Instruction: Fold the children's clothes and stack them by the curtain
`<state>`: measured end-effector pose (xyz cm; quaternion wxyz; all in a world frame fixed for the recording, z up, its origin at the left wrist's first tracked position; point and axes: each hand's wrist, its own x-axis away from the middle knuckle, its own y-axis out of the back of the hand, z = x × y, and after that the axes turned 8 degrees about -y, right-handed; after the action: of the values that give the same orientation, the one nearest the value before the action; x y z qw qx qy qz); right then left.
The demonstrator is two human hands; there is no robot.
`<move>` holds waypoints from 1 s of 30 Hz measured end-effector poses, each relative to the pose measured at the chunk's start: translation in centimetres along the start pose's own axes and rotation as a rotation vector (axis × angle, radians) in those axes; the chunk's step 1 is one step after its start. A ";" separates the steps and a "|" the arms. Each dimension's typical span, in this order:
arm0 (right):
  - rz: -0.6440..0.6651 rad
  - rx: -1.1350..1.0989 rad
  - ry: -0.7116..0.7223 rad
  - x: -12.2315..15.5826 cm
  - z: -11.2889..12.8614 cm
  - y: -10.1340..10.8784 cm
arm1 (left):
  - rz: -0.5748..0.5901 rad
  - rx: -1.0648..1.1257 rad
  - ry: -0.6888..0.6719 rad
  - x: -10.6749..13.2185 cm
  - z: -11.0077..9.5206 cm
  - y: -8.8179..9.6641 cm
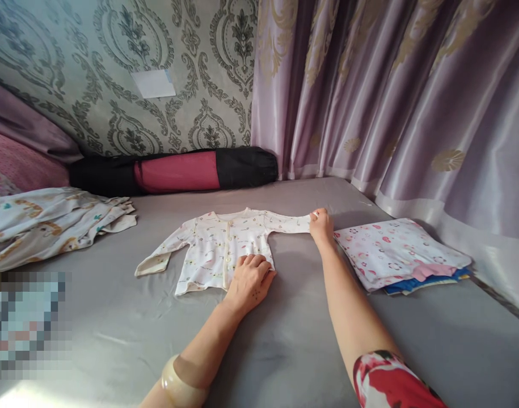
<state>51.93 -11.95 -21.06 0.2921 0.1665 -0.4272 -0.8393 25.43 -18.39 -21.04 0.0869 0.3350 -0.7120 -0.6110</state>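
Note:
A small white button-front baby shirt [208, 249] with a fine print lies spread on the grey bed sheet [127, 328], its front facing up. My left hand [251, 283] rests on the shirt's lower right corner, fingers curled together over the hem; the fingertips are partly hidden. With closed fingers my right hand [321, 225] grips the cuff of the sleeve on the right, which is stretched out straight. The other sleeve slants down to the left, untouched. Just right of my right hand lies a stack of folded clothes [395, 249], a white printed piece on top and blue cloth beneath.
At the left lies a loose white patterned cloth [42, 226]. A long black and red bag [178, 171] rests along the patterned wall [191, 62]. Purple curtains [370, 102] hang down the right side to the bed's edge. A blurred patch [25, 323] covers something at lower left.

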 end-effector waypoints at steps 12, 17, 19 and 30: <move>0.011 0.313 0.281 2.8 2.1 -0.2 | -0.021 -0.052 -0.027 -0.1 0.0 -0.5; 0.323 0.335 0.651 4.6 7.2 -3.5 | -0.042 -0.013 -0.016 -0.3 -0.1 -0.2; 0.398 0.364 0.678 5.2 9.1 -5.2 | -0.053 0.027 0.000 -0.3 -0.1 -0.1; 0.321 0.504 0.611 5.9 10.2 -10.0 | -0.305 0.455 0.288 0.3 6.6 4.3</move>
<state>38.49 -4.77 -23.46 0.4822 0.4052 -0.5332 -0.5648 20.08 -13.06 -18.68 0.0168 0.5320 -0.7523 -0.3881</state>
